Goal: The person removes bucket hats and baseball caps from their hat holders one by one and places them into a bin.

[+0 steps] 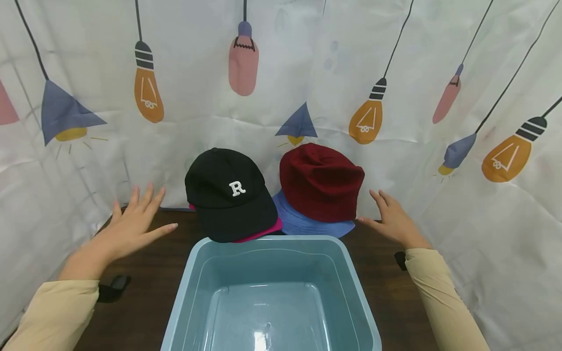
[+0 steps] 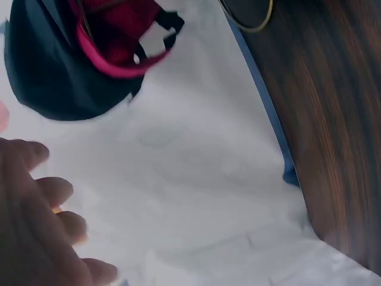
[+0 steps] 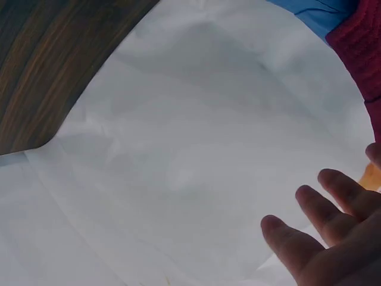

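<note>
A black baseball cap (image 1: 219,185) with a white letter R sits at the back of the table, and a magenta edge shows beneath its brim. To its right a dark red bucket hat (image 1: 320,183) lies on top of a blue hat (image 1: 307,222). My left hand (image 1: 127,226) is spread with straight fingers, left of the black cap and apart from it. Just right of the red hat, my right hand (image 1: 392,219) holds nothing, its fingers extended. In the left wrist view the magenta cap's inside (image 2: 122,36) and back strap show.
A light blue plastic bin (image 1: 268,265) stands at the table's front middle, its inside bare. Dark wood table (image 1: 145,292) shows on both sides of it. A white curtain (image 1: 197,107) printed with lamps and bulbs hangs behind and along both sides.
</note>
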Demonstrator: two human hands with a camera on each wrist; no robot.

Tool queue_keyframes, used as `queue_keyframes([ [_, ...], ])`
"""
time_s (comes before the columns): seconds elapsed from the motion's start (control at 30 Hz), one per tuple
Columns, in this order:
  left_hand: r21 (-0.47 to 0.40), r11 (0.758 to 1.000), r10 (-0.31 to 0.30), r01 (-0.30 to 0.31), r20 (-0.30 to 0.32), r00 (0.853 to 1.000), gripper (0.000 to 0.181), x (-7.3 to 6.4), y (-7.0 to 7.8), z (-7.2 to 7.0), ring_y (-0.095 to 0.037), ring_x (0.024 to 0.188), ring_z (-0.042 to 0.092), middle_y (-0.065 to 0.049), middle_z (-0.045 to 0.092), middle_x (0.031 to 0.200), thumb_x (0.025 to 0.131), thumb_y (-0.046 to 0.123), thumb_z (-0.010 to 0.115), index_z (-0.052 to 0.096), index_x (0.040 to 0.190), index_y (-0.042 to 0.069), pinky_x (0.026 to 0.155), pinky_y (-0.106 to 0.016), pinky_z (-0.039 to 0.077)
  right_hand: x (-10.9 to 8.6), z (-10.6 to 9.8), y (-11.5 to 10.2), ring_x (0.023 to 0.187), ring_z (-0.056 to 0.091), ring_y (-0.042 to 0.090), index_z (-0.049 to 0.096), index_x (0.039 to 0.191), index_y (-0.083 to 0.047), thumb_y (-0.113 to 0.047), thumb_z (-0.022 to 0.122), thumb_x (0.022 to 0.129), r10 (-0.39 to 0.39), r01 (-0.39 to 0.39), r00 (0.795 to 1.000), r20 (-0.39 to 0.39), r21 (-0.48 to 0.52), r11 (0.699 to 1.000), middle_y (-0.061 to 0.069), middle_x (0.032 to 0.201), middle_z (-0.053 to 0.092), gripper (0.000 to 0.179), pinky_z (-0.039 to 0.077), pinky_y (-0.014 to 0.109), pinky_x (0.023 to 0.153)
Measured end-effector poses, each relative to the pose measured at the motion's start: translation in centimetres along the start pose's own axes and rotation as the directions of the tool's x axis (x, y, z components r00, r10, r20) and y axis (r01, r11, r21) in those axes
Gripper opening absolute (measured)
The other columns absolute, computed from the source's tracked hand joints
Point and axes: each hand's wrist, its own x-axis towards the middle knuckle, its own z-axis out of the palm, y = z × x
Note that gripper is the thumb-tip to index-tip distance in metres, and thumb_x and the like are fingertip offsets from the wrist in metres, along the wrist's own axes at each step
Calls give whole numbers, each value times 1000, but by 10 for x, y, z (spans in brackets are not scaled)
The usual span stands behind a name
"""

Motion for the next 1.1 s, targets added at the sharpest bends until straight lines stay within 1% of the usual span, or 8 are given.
queue_keyframes([
  [0.2, -76, 996, 52, -53, -11, 999, 83, -22, 16, 9, -40, 137, -21, -22, -12, 154, 98, 45, 44, -5, 150, 3, 96, -72, -16, 2, -1, -2, 131, 25, 49, 26, 147, 0, -45, 63, 87, -28, 28, 999, -32, 3, 1000, 32, 146, 24, 84, 29, 64, 100],
  [0.43, -101, 979, 176, -179, -38, 984, 72, -49, 42, 27, -31, 141, -15, -13, -3, 157, 100, 35, 45, 4, 152, 9, 104, -62, -15, 4, -4, -6, 127, 32, 48, 31, 143, 4, -31, 65, 89, -79, 77, 990, -114, -16, 997, 32, 141, 32, 73, 33, 63, 98],
  [0.57, -73, 968, 235, -238, -56, 970, 68, -61, 54, 36, -25, 143, -9, -9, 3, 158, 99, 33, 47, 9, 152, 11, 109, -56, -13, 6, -5, -9, 124, 36, 47, 35, 141, 4, -28, 65, 89, -120, 116, 979, -166, -35, 993, 30, 138, 37, 68, 34, 61, 98],
  [0.67, -12, 957, 287, -289, -96, 953, 68, -68, 60, 42, -21, 144, -4, -6, 8, 158, 98, 31, 50, 14, 152, 12, 112, -47, -12, 9, -7, -13, 124, 37, 45, 37, 140, 4, -25, 65, 89, -144, 138, 971, -190, -43, 990, 29, 137, 39, 65, 34, 60, 99],
  [0.73, 37, 947, 320, -318, -128, 939, 67, -71, 63, 45, -18, 144, -1, -4, 11, 158, 97, 30, 52, 19, 151, 11, 113, -38, -11, 12, -9, -17, 123, 38, 45, 38, 139, 5, -23, 65, 89, -161, 155, 966, -204, -43, 987, 28, 136, 39, 63, 34, 60, 99],
  [0.83, 79, 937, 348, -340, -155, 924, 65, -74, 65, 49, -14, 144, 2, -4, 13, 157, 96, 28, 54, 24, 150, 8, 111, -25, -11, 17, -13, -24, 123, 38, 44, 40, 138, 5, -21, 66, 88, -179, 177, 959, -221, -32, 984, 27, 136, 41, 62, 34, 60, 98],
  [0.97, 94, 936, 349, -338, -166, 922, 62, -77, 67, 54, -10, 143, 5, -3, 17, 156, 96, 27, 54, 28, 149, 6, 108, -15, -11, 24, -16, -32, 124, 38, 42, 40, 138, 4, -22, 66, 89, -192, 195, 951, -244, -10, 981, 25, 135, 42, 61, 35, 58, 99],
  [1.1, 142, 930, 362, -339, -186, 913, 62, -79, 68, 60, -9, 143, 6, -6, 24, 155, 95, 29, 54, 30, 147, 4, 109, -15, -8, 30, -18, -41, 123, 40, 41, 42, 137, 4, -21, 65, 89, -201, 207, 937, -287, -9, 978, 25, 134, 44, 59, 36, 57, 100],
])
